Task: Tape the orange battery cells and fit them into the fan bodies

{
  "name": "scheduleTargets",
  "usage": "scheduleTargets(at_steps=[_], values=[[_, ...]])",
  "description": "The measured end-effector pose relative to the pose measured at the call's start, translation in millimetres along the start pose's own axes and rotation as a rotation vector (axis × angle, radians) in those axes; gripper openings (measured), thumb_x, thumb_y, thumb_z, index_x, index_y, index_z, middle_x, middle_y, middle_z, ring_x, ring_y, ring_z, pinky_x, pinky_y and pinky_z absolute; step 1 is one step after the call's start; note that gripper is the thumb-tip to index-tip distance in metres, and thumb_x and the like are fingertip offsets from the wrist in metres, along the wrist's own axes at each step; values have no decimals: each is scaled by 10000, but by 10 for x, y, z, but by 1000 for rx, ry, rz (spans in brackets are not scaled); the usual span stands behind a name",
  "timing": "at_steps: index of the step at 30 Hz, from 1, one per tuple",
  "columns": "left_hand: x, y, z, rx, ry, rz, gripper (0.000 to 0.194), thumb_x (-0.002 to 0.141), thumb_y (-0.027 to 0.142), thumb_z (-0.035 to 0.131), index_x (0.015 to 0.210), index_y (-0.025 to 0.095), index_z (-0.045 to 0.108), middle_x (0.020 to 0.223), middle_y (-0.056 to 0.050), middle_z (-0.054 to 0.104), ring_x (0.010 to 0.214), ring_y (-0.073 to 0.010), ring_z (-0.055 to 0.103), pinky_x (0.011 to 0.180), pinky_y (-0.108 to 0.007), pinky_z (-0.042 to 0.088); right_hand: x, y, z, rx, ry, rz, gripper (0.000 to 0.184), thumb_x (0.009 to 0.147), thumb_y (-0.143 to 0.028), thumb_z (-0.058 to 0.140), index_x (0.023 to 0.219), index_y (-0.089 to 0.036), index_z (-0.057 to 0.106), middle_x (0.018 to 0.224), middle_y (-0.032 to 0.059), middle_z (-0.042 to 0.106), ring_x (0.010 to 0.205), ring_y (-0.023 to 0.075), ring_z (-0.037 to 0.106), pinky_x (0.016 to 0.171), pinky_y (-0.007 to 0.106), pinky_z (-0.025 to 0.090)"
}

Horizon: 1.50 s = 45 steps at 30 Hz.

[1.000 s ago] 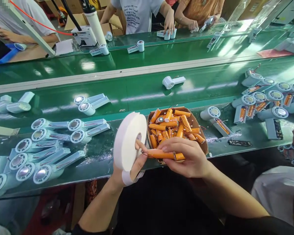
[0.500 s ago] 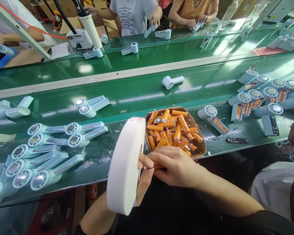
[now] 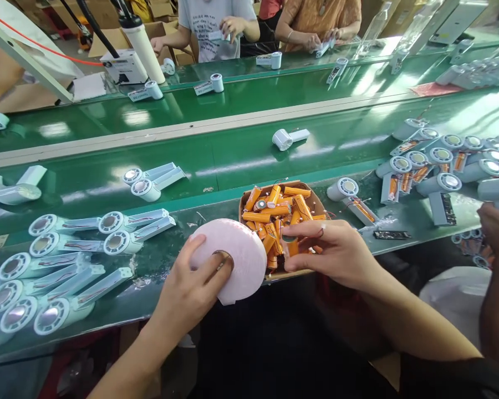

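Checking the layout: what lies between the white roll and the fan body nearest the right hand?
Head view: the cardboard box of orange cylinders, the right hand over its near side.

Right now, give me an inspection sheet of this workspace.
Surface: glossy green bench, pale scuffs.
Job's things: white tape roll; orange cylinders heaped in a cardboard box.
Clutter: black strip right of the box; pale-blue fan bodies on both sides.
Hands: left hand grips the roll; right hand pinches one cylinder.
Cables: thin wires in fan handles; red cable or hose, upper left.
Surroundings: co-workers opposite; another person's hand at right.
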<state>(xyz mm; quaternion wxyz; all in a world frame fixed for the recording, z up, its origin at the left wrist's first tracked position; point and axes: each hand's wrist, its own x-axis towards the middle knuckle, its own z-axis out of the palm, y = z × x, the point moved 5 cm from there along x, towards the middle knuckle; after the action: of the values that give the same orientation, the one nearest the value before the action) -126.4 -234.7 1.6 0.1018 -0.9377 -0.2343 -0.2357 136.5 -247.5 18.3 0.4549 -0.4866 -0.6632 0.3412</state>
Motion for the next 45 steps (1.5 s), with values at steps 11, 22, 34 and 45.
scheduleTargets(at_steps=[11,22,34,45], values=[[173,-40,-216,170,-29,88,328,953,26,615,1139,261,748,1055,1,764,1258,-240,621,1293,-535,399,54,234,330,285,-133,308,592,769,-503,930,1295,-272,789,843,-4,790,684,185,761,644,305,653],[-348,356,294,-12,15,-387,562,789,10,641,1300,228,729,1137,-92,781,1341,-380,586,1140,-592,487,-203,391,-13,605,791,94,347,824,-345,900,1139,-337,756,1040,9,817,884,191,793,774,321,665],[169,-1863,587,65,-439,-864,324,1045,382,535,1222,258,777,1476,-93,663,1429,-346,515,1151,-516,500,-253,399,-375,596,723,213,604,557,-433,1038,1082,-316,762,980,86,840,786,293,814,640,372,678],[340,-2402,909,195,-463,-614,552,908,85,453,1323,311,737,1312,-100,730,1240,-329,628,829,-413,639,-629,778,-1108,558,924,465,727,410,-552,1032,1015,-265,749,880,153,836,756,365,807,612,400,662]])
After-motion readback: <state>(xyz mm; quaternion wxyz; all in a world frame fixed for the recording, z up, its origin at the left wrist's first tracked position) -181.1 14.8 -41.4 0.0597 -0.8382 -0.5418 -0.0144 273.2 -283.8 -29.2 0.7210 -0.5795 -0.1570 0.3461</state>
